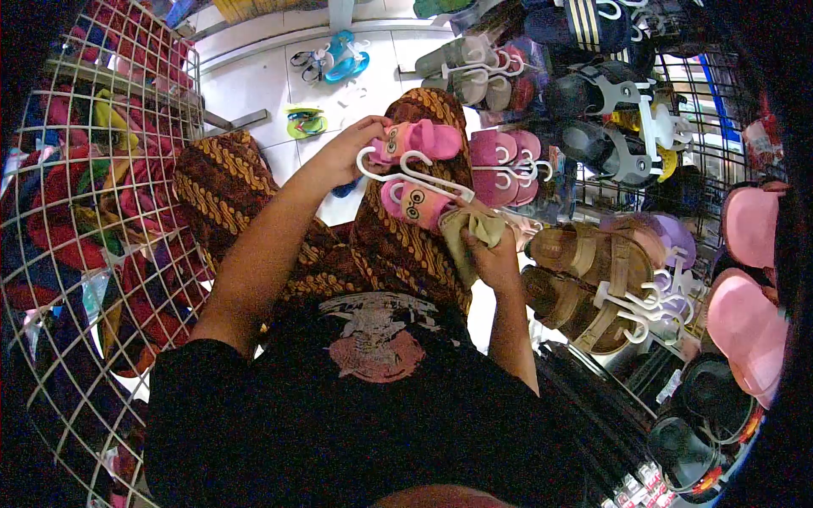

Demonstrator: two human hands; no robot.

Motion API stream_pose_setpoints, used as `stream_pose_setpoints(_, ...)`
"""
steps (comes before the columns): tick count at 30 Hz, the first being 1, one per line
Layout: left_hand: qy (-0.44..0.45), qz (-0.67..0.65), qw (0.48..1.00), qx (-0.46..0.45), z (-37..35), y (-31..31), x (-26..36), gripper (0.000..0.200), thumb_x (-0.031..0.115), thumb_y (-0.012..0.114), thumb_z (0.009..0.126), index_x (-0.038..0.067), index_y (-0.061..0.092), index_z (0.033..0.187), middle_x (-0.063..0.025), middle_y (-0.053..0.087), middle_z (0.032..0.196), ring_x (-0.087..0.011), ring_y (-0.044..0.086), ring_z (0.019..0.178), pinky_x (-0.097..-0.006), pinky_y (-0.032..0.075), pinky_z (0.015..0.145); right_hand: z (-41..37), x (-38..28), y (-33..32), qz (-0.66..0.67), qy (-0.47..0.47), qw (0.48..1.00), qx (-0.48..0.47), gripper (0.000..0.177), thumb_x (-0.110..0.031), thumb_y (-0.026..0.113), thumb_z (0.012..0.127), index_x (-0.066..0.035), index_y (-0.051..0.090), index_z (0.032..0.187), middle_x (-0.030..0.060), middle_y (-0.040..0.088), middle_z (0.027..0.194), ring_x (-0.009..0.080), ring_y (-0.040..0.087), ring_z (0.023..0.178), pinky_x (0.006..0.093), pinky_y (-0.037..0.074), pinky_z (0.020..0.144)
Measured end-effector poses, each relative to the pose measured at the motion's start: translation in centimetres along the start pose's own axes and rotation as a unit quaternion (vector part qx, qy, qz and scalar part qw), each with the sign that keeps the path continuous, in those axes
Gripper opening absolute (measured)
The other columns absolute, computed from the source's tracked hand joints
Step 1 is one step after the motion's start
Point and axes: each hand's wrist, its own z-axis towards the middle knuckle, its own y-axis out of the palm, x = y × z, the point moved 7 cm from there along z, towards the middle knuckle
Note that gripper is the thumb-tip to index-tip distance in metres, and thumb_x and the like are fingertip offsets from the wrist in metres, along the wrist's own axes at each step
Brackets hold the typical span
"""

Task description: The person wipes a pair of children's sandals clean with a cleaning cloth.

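Wiping seemed in hand: left hand (pixel 345 154) gripped a white hanger (pixel 417 174) of pink slippers (pixel 423 140), right hand (pixel 495 258) clenched a cloth (pixel 471 229) just below that hanger. Next stroke probably needed it held steady.

The pink slippers (pixel 428 140) look matt and rubbery on a smooth white plastic hanger (pixel 408 174). The rag (pixel 474 233) is dull cloth; the left wire rack (pixel 52 222) is coated metal.

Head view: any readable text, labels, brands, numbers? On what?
None legible.
Black T-shirt print: faded graphic, no readable letters.
Pink slippers in left hand: cartoon eyes only, no words.
Cloth in right hand: plain.
Shelf tags lower right: too small, blurred.
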Motion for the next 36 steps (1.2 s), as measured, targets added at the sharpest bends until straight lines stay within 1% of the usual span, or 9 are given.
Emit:
stream_pose_setpoints(2,-0.082,-0.17,0.982,0.004,-0.3,1.0,0.0,0.009,0.008,0.055,0.093,0.01,0.051,0.1,-0.007,0.061,0.104,-0.019,0.066,0.09,-0.0357,0.06,0.071,0.0,1.9,-0.8,-0.023,0.05,0.998,0.027,0.033,-0.011,0.065,0.088,0.001,0.06,0.119,0.0112,0.068,0.109,0.0198,0.064,0.099,0.0328,0.049,0.088)
stream_pose_setpoints(6,-0.099,-0.139,0.984,-0.041,0.6,0.1,-1.2,0.014,0.008,0.06,0.089,0.011,0.048,0.095,-0.0035,0.056,0.091,-0.0146,0.064,0.071,-0.0302,0.06,0.059,0.1,3.1,-1.5,-0.027,0.101,0.992,0.065,0.03,-0.012,0.065,0.09,0.0,0.06,0.117,0.0119,0.068,0.106,0.0206,0.065,0.095,0.0336,0.051,0.083)
stream_pose_setpoints(15,-0.076,-0.125,0.989,-0.023,1.0,0.6,0.6,0.012,0.003,0.055,0.085,0.01,0.045,0.089,-0.0024,0.052,0.087,-0.0133,0.059,0.072,-0.0306,0.056,0.062,0.4,-1.6,-1.0,-0.048,0.128,0.985,0.109,0.029,-0.027,0.067,0.091,-0.001,0.066,0.105,0.0036,0.066,0.089,0.0125,0.058,0.075,0.0309,0.048,0.069)
stream_pose_setpoints(20,-0.044,-0.115,0.99,-0.065,1.0,1.3,1.4,0.015,0.005,0.057,0.082,0.01,0.046,0.092,-0.0048,0.052,0.088,-0.0152,0.06,0.074,-0.0297,0.055,0.063,0.8,2.8,-1.1,0.033,0.177,0.978,0.102,0.044,-0.04,0.064,0.092,0.001,0.064,0.108,0.0095,0.069,0.092,0.0171,0.064,0.081,0.0328,0.051,0.07)
stream_pose_setpoints(23,-0.091,0.037,0.994,-0.036,0.2,2.6,2.6,0.02,0.016,0.063,0.089,0.006,0.049,0.1,-0.003,0.055,0.088,-0.0133,0.06,0.083,-0.0285,0.052,0.07,0.7,1.9,-0.9,0.005,0.175,0.98,0.095,0.043,-0.038,0.066,0.091,0.001,0.064,0.108,0.0104,0.069,0.092,0.0176,0.064,0.08,0.0335,0.051,0.071)
stream_pose_setpoints(27,-0.13,0.159,0.976,-0.078,-2.2,4.6,5.4,0.055,0.036,0.069,0.089,0.005,0.051,0.131,-0.0108,0.064,0.11,-0.0156,0.06,0.097,-0.0282,0.05,0.081,0.7,-0.9,0.4,-0.077,0.147,0.986,0.025,0.038,-0.032,0.068,0.089,0.002,0.064,0.107,0.014,0.07,0.092,0.0203,0.066,0.082,0.0344,0.052,0.072)
stream_pose_setpoints(31,-0.161,0.256,0.949,-0.089,-1.6,4.2,4.8,0.037,0.033,0.067,0.09,0.003,0.068,0.112,-0.0111,0.067,0.11,-0.0156,0.061,0.098,-0.028,0.05,0.083,0.9,-0.5,0.9,-0.089,0.139,0.986,0.027,0.032,-0.026,0.067,0.09,0.001,0.065,0.106,0.0158,0.071,0.094,0.0228,0.068,0.086,0.0349,0.052,0.075)
stream_pose_setpoints(34,-0.05,0.245,0.964,-0.092,-0.1,2.9,4.4,0.037,0.034,0.067,0.089,0.003,0.069,0.11,-0.0093,0.069,0.104,-0.014,0.062,0.093,-0.0272,0.049,0.081,0.6,-0.6,1.0,-0.051,0.138,0.987,0.059,0.032,-0.027,0.068,0.09,0.0,0.065,0.107,0.0098,0.069,0.091,0.0183,0.064,0.081,0.0329,0.051,0.072)
stream_pose_setpoints(36,-0.052,0.23,0.97,-0.059,0.2,1.8,4.2,0.038,0.036,0.067,0.088,0.003,0.07,0.107,-0.0078,0.069,0.098,-0.0131,0.061,0.088,-0.0269,0.049,0.08,0.4,0.1,1.0,-0.05,0.137,0.986,0.08,0.032,-0.027,0.069,0.09,0.0,0.066,0.106,0.0073,0.068,0.09,0.0159,0.063,0.078,0.0322,0.05,0.071)
